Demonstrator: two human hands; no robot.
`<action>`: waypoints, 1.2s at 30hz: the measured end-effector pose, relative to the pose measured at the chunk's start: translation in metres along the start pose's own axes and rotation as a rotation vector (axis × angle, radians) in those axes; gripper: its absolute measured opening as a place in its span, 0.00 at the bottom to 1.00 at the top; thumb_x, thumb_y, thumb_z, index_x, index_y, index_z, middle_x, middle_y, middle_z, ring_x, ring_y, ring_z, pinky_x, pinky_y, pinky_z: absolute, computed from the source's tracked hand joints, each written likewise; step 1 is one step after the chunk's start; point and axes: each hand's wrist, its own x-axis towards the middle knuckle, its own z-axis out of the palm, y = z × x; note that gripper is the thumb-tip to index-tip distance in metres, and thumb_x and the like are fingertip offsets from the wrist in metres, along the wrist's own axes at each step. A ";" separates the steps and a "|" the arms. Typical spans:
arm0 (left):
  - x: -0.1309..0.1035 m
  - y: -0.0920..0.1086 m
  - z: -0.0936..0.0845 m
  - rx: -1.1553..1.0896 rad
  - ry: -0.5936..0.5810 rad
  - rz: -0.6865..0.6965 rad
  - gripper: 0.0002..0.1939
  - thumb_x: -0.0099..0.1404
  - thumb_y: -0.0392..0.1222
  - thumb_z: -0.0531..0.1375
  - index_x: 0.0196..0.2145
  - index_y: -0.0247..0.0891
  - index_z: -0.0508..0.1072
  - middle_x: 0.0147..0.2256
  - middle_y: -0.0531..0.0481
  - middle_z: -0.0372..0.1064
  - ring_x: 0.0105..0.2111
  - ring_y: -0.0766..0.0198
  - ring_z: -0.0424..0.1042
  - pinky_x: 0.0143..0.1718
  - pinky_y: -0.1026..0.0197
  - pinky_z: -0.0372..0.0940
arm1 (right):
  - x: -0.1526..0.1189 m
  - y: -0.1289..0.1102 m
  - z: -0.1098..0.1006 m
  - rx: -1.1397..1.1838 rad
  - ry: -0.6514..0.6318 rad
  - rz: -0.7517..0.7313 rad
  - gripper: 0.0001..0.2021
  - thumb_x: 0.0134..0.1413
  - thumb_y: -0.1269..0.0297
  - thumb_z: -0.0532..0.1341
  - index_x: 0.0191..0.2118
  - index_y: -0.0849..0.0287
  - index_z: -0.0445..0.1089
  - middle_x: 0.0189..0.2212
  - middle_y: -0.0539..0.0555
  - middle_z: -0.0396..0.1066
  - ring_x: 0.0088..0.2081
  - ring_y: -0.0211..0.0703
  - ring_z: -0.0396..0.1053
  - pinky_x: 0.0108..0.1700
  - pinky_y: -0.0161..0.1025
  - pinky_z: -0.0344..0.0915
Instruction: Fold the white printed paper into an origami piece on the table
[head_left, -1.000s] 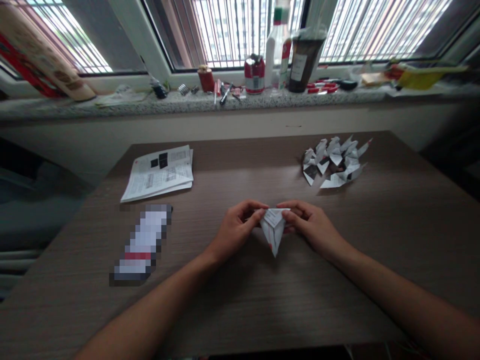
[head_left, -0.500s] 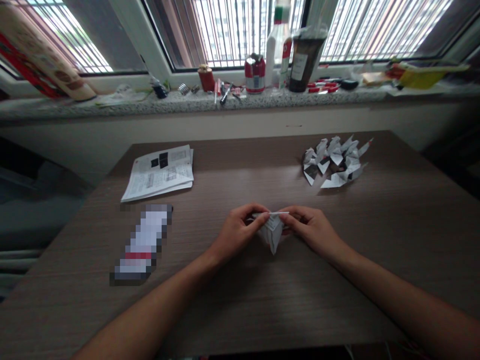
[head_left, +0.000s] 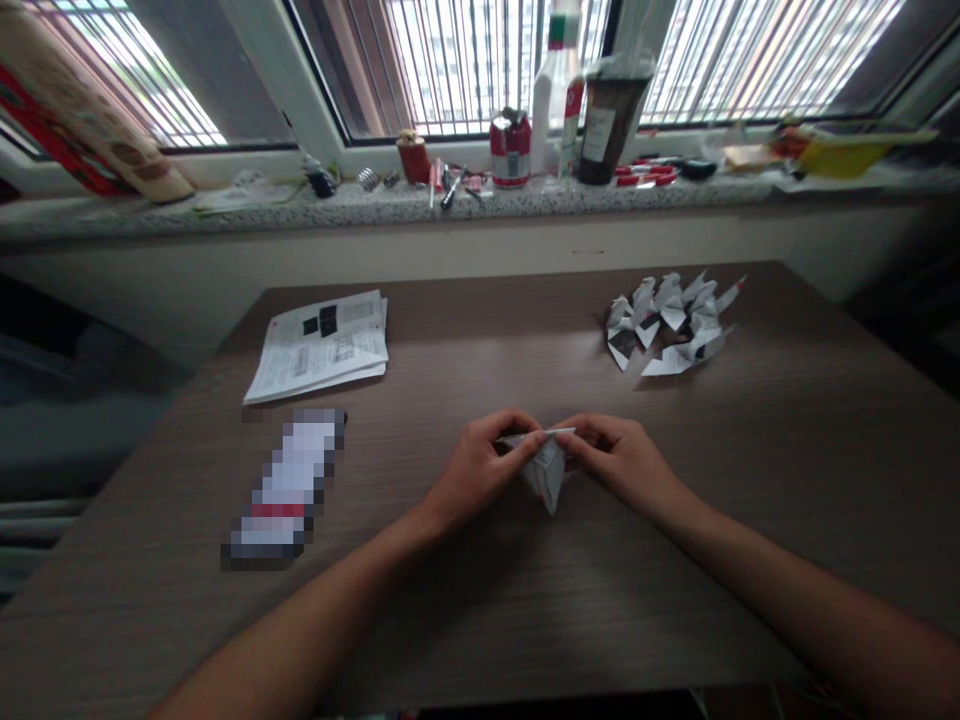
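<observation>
A small piece of folded paper (head_left: 550, 478), whitish with creased layers and its point toward me, is pinched between both hands over the middle of the table. My left hand (head_left: 491, 455) is closed on its upper left part, thumb on top. On its upper right edge my right hand (head_left: 615, 450) is closed in a pinch. The fingers hide parts of the paper's sides. Several folded paper figures (head_left: 675, 325), made of printed paper, stand in a cluster at the table's far right.
A stack of printed sheets (head_left: 322, 345) lies at the far left of the brown table (head_left: 465, 350). Nearer me is a pixelated long object (head_left: 285, 485). On the stone windowsill (head_left: 360, 208) stand a red can (head_left: 510, 150), a bottle (head_left: 551, 100), a dark cup (head_left: 609, 125) and small items.
The folded paper has shifted slightly toward me and to the right, and its left thumb grip has slid a little inward. Both hands keep their hold.
</observation>
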 end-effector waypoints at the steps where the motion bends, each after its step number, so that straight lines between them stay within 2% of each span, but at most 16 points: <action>1: 0.000 0.000 0.000 -0.003 0.000 0.003 0.10 0.71 0.45 0.62 0.36 0.35 0.78 0.35 0.49 0.77 0.35 0.62 0.74 0.40 0.63 0.66 | 0.000 0.000 0.000 -0.007 0.004 0.002 0.13 0.62 0.52 0.65 0.43 0.56 0.80 0.32 0.52 0.79 0.33 0.43 0.77 0.36 0.38 0.75; 9: -0.001 -0.005 0.003 -0.016 -0.023 0.031 0.10 0.72 0.45 0.62 0.38 0.36 0.78 0.36 0.49 0.76 0.37 0.62 0.73 0.41 0.63 0.65 | -0.001 -0.008 0.004 -0.091 0.073 -0.007 0.14 0.59 0.50 0.67 0.36 0.58 0.78 0.26 0.51 0.75 0.28 0.41 0.71 0.29 0.35 0.67; 18: -0.001 -0.006 0.000 -0.074 -0.083 0.022 0.11 0.72 0.46 0.61 0.37 0.35 0.77 0.34 0.51 0.74 0.36 0.63 0.71 0.38 0.64 0.63 | -0.002 -0.004 -0.003 0.019 -0.031 -0.019 0.17 0.61 0.49 0.66 0.34 0.59 0.77 0.29 0.53 0.76 0.32 0.41 0.73 0.34 0.37 0.70; 24: -0.001 -0.005 -0.003 -0.079 -0.086 0.005 0.12 0.72 0.46 0.61 0.37 0.35 0.77 0.33 0.51 0.74 0.35 0.64 0.71 0.37 0.64 0.64 | -0.002 -0.012 -0.005 0.042 -0.104 0.005 0.17 0.67 0.50 0.60 0.35 0.59 0.77 0.29 0.52 0.76 0.32 0.41 0.76 0.37 0.38 0.73; 32: 0.000 -0.002 -0.002 -0.063 -0.052 -0.017 0.12 0.71 0.47 0.63 0.36 0.36 0.80 0.35 0.49 0.77 0.36 0.62 0.73 0.39 0.63 0.65 | -0.002 -0.004 -0.005 -0.041 -0.049 -0.031 0.15 0.63 0.50 0.64 0.37 0.58 0.76 0.31 0.52 0.76 0.33 0.42 0.75 0.36 0.38 0.72; 36: 0.000 0.001 -0.004 -0.133 -0.007 -0.077 0.14 0.69 0.51 0.64 0.39 0.35 0.80 0.35 0.48 0.78 0.35 0.61 0.74 0.38 0.63 0.66 | -0.001 -0.005 -0.006 0.028 0.027 -0.015 0.16 0.63 0.49 0.64 0.36 0.58 0.75 0.30 0.52 0.74 0.32 0.41 0.73 0.36 0.38 0.73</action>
